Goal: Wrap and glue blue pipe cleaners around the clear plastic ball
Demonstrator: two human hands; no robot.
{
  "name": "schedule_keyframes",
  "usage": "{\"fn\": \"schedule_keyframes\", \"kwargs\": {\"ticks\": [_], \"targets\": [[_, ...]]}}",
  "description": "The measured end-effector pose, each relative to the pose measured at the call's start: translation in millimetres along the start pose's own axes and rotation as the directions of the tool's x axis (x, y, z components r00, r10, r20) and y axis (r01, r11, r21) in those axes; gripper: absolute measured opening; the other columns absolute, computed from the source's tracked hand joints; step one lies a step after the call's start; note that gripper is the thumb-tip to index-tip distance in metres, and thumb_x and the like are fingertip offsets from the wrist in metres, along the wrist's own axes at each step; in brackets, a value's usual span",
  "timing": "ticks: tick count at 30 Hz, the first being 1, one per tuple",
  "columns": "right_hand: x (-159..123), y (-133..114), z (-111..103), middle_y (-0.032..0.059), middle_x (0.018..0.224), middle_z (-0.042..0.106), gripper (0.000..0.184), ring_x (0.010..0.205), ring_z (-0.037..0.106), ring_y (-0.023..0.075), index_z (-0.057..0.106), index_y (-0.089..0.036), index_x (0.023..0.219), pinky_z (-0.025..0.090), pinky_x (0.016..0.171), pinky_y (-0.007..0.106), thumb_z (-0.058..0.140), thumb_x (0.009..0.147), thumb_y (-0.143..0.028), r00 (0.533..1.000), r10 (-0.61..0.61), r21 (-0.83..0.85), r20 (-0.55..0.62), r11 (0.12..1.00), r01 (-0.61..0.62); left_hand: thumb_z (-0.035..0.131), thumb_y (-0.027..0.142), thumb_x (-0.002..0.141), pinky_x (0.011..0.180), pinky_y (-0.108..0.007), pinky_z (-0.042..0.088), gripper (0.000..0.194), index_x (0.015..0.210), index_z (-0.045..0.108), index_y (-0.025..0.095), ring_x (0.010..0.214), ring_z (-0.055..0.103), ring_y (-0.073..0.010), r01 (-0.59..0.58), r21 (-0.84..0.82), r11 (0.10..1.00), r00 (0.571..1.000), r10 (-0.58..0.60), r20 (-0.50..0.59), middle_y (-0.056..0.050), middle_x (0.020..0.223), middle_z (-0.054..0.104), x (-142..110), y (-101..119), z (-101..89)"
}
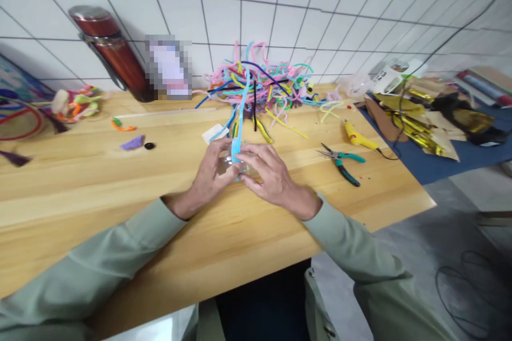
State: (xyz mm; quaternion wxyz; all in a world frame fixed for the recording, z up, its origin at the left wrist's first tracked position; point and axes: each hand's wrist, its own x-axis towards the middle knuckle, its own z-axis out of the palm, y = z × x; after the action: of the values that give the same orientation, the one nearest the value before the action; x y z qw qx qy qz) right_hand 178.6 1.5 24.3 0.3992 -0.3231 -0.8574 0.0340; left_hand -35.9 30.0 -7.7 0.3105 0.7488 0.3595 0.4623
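Note:
My left hand (208, 176) closes around the left side of a small clear plastic object (226, 162), its thumb across the near face. From the right, my right hand (269, 171) grips the same object, fingertips pressed on a light-blue pipe cleaner (236, 150) that lies over it. The pipe cleaner's long free end rises away from me towards a tangled heap of coloured pipe cleaners (264, 88). My fingers cover much of the clear object, so its full shape is hidden. A small white card (212, 133) lies just beyond my left hand.
Teal-handled pliers (340, 162) and a yellow glue gun (358, 136) with a cord lie to the right. A red-brown thermos (116, 58) stands by the tiled wall. A purple scrap (133, 143) and a black disc (149, 146) lie left. Gold wrappers (424, 133) cover the blue mat.

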Motion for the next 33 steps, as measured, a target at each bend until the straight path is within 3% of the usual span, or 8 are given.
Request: {"fn": "schedule_keyframes", "kwargs": {"ticks": [7,14,20,26,33], "targets": [[-0.8,4.0,2.6,0.0148,0.138,0.069,0.047,0.130,0.066,0.0315,0.062,-0.024,0.145,0.057,0.107,0.053,0.068,0.098,-0.017,0.999,-0.009,0.008,-0.037,1.000,0.009,0.074,0.054,0.098,0.125,-0.060,0.046,0.070,0.155,0.045,0.026,0.145,0.055,-0.0356,-0.089,0.023,0.996,0.994,0.087,0.064,-0.017,0.152,0.055,-1.0,-7.4,-5.4],[-2.6,1.8,2.6,0.0141,0.137,0.070,0.058,0.127,0.068,0.0330,0.058,-0.027,0.151,0.058,0.104,0.055,0.070,0.096,-0.015,0.999,-0.014,0.007,-0.043,1.000,0.015,0.069,0.044,0.104,0.125,-0.059,0.046,0.057,0.154,0.047,0.028,0.144,0.055,-0.0338,-0.101,-0.006,0.995,0.992,0.101,0.079,-0.015,0.149,0.056,-0.2,2.5,-7.5],[-10.3,-9.4,-3.5,0.0145,0.136,0.072,0.065,0.126,0.070,0.0324,0.053,-0.027,0.158,0.061,0.103,0.054,0.070,0.097,-0.013,0.999,0.023,-0.012,0.025,1.000,-0.023,0.071,0.045,0.101,0.128,-0.064,0.043,0.071,0.163,0.039,0.031,0.152,0.049,-0.0378,-0.073,-0.027,0.997,0.996,0.074,0.049,-0.016,0.158,0.051,-13.1,13.0,-2.6],[-9.2,-13.3,-4.5,0.0143,0.125,0.075,0.056,0.116,0.074,0.0297,0.060,-0.024,0.149,0.065,0.095,0.049,0.072,0.096,-0.012,1.000,0.015,-0.036,-0.018,0.999,-0.016,0.074,0.040,0.099,0.125,-0.064,0.046,0.074,0.163,0.038,0.031,0.151,0.049,-0.0387,-0.015,-0.055,0.998,0.999,0.017,0.030,-0.018,0.156,0.052,-17.7,19.2,0.5],[-11.8,-12.3,-0.7,0.0139,0.132,0.074,0.051,0.122,0.072,0.0298,0.062,-0.025,0.146,0.063,0.100,0.050,0.071,0.097,-0.012,1.000,-0.011,-0.065,-0.013,0.998,0.011,0.074,0.036,0.099,0.124,-0.062,0.047,0.068,0.159,0.042,0.029,0.148,0.052,-0.0363,-0.128,0.000,0.992,0.992,0.128,0.003,-0.017,0.152,0.055,-17.0,15.3,-1.9]]}}
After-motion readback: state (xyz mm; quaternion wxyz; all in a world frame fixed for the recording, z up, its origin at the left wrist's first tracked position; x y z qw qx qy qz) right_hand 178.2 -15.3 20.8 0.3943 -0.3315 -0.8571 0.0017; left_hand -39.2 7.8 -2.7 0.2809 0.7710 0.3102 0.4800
